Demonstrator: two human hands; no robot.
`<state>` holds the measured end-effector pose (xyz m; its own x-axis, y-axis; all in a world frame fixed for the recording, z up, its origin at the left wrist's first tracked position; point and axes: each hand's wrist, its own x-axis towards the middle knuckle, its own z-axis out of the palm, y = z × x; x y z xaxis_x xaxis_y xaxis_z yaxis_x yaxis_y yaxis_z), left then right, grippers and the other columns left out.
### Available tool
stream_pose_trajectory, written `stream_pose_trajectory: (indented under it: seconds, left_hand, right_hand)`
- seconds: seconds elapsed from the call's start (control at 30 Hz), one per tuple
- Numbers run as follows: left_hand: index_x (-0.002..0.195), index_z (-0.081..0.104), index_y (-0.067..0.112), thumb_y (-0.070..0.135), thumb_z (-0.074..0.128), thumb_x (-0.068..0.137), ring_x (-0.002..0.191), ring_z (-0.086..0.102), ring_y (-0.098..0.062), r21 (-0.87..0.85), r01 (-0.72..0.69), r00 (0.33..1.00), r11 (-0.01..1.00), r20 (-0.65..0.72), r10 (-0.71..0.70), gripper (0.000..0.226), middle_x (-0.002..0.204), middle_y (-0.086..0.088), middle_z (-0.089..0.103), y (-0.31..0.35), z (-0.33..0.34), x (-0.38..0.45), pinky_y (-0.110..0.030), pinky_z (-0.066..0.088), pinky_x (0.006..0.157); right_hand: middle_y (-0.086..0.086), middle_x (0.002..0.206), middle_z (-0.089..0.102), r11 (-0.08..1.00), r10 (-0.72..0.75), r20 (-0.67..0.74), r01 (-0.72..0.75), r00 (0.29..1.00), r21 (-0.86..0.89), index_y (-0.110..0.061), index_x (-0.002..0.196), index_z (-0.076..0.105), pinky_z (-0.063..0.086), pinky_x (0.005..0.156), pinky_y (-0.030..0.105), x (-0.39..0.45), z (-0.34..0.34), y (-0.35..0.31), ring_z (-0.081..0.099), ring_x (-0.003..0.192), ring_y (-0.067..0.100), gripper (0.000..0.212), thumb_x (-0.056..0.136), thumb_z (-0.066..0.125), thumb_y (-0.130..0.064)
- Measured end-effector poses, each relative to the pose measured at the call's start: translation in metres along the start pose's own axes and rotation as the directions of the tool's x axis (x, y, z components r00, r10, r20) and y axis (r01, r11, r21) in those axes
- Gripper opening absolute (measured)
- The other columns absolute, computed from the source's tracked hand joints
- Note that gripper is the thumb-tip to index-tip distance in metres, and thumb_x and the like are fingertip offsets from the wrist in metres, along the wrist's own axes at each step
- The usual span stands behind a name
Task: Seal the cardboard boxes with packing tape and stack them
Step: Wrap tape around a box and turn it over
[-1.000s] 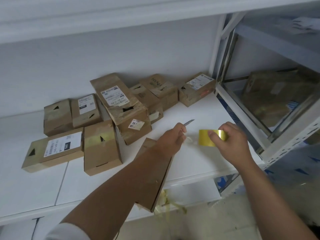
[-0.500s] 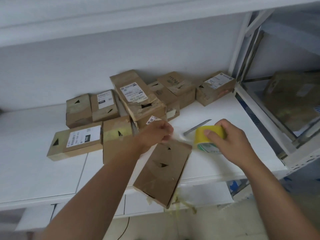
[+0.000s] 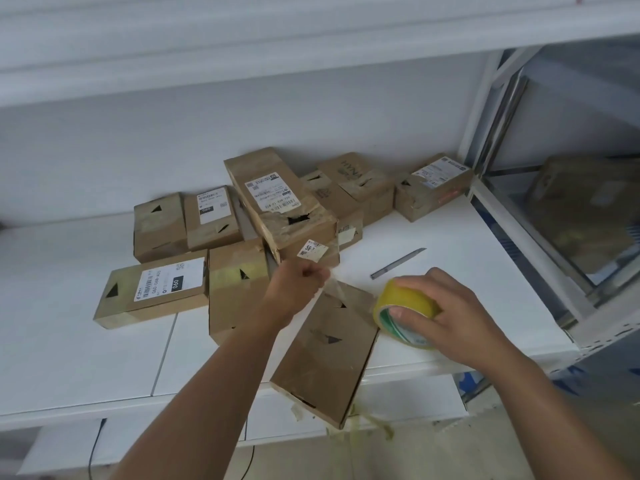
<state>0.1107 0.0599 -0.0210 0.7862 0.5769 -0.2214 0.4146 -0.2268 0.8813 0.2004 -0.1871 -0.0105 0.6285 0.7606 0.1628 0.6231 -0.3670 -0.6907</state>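
A flat cardboard box (image 3: 329, 355) lies on the white shelf (image 3: 450, 258), its near end hanging over the front edge. My right hand (image 3: 446, 313) grips a yellow roll of packing tape (image 3: 405, 313) at the box's far right corner. My left hand (image 3: 298, 289) pinches the free end of a clear tape strip (image 3: 341, 292) that stretches from the roll across the box's far end. Several taped boxes (image 3: 287, 209) are piled behind.
A grey utility knife (image 3: 398, 263) lies on the shelf just behind the roll. More boxes with labels (image 3: 156, 289) sit at the left. A metal rack upright (image 3: 485, 109) and a glass-fronted compartment stand at the right. Loose tape scraps hang under the shelf edge.
The tape roll has come down to the box's far right corner. My left hand has pulled the strip out leftward over the box.
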Motion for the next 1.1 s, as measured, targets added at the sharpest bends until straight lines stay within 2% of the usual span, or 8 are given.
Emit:
stream_pose_trajectory:
  seconds: [0.17,0.3,0.37,0.43,0.53,0.67,0.8,1.1]
  left_hand:
    - [0.076,0.065,0.017,0.012,0.054,0.099,0.070,0.055,-0.012,0.232,-0.027,0.999,0.972,-0.032,0.036,0.026,0.081,-0.001,0.067,0.000,0.001,0.001,-0.020,0.040,0.060]
    - [0.081,0.065,0.008,0.010,0.054,0.096,0.083,0.061,-0.016,0.330,-0.051,0.998,0.942,-0.014,0.059,0.019,0.090,-0.006,0.069,-0.008,0.004,0.001,-0.021,0.045,0.069]
    - [0.083,0.065,0.005,0.014,0.056,0.096,0.093,0.063,-0.024,0.343,-0.022,0.999,0.939,-0.015,0.029,0.018,0.096,-0.010,0.069,-0.015,0.004,0.003,-0.030,0.047,0.079]
    - [0.078,0.062,0.004,0.018,0.057,0.098,0.084,0.060,-0.022,0.359,0.002,1.000,0.933,-0.022,0.007,0.025,0.088,-0.010,0.066,-0.019,0.005,0.004,-0.029,0.045,0.074]
    - [0.077,0.057,0.012,0.021,0.054,0.101,0.074,0.053,-0.014,0.380,0.022,0.999,0.925,-0.042,-0.006,0.026,0.077,0.000,0.056,-0.020,0.009,0.003,-0.024,0.040,0.061]
    - [0.081,0.055,0.016,0.018,0.051,0.101,0.079,0.053,-0.017,0.396,0.022,0.998,0.918,-0.061,0.003,0.021,0.079,0.003,0.054,-0.021,0.018,0.005,-0.027,0.041,0.067]
    - [0.075,0.044,0.024,0.017,0.047,0.102,0.076,0.048,-0.015,0.449,0.027,0.996,0.893,-0.087,0.014,0.029,0.077,0.005,0.048,-0.022,0.024,0.004,-0.023,0.032,0.058]
    - [0.091,0.058,0.015,0.014,0.045,0.102,0.082,0.054,-0.019,0.511,0.021,0.995,0.859,-0.099,0.034,0.017,0.089,-0.001,0.058,-0.020,0.029,0.001,-0.031,0.041,0.072]
  right_hand:
    - [-0.014,0.099,0.042,0.955,0.108,0.174,-0.053,0.979,-0.293,-0.039,0.124,0.058,0.048,0.079,0.031,0.005,-0.007,0.002,0.053,0.091,0.010,0.039,0.088,0.062,-0.053]
    - [-0.024,0.125,0.037,0.920,0.053,0.251,0.051,0.966,-0.389,-0.040,0.128,0.057,0.047,0.076,0.029,0.004,-0.003,0.000,0.056,0.094,0.010,0.038,0.092,0.055,-0.051]
    - [-0.028,0.141,0.036,0.917,0.000,0.289,0.115,0.957,-0.381,-0.040,0.134,0.056,0.046,0.085,0.028,0.003,0.002,0.003,0.054,0.110,0.006,0.038,0.096,0.053,-0.046]
    - [-0.031,0.145,0.037,0.913,-0.022,0.321,0.149,0.947,-0.379,-0.041,0.136,0.054,0.043,0.091,0.025,0.003,0.008,0.009,0.050,0.119,0.004,0.038,0.098,0.050,-0.043]
    - [-0.033,0.144,0.039,0.904,-0.023,0.356,0.172,0.934,-0.392,-0.044,0.135,0.053,0.041,0.091,0.023,0.005,0.015,0.016,0.050,0.117,0.004,0.036,0.100,0.046,-0.042]
    - [-0.030,0.140,0.042,0.899,-0.022,0.376,0.183,0.926,-0.398,-0.044,0.133,0.054,0.043,0.088,0.026,0.009,0.018,0.021,0.053,0.113,0.006,0.034,0.101,0.044,-0.042]
    - [-0.029,0.140,0.041,0.891,-0.015,0.387,0.188,0.922,-0.413,-0.044,0.133,0.054,0.040,0.085,0.025,0.012,0.023,0.027,0.053,0.111,0.012,0.034,0.101,0.042,-0.043]
    - [-0.027,0.138,0.044,0.884,0.001,0.415,0.193,0.910,-0.425,-0.041,0.133,0.055,0.039,0.081,0.025,0.015,0.024,0.022,0.053,0.111,0.012,0.034,0.101,0.043,-0.039]
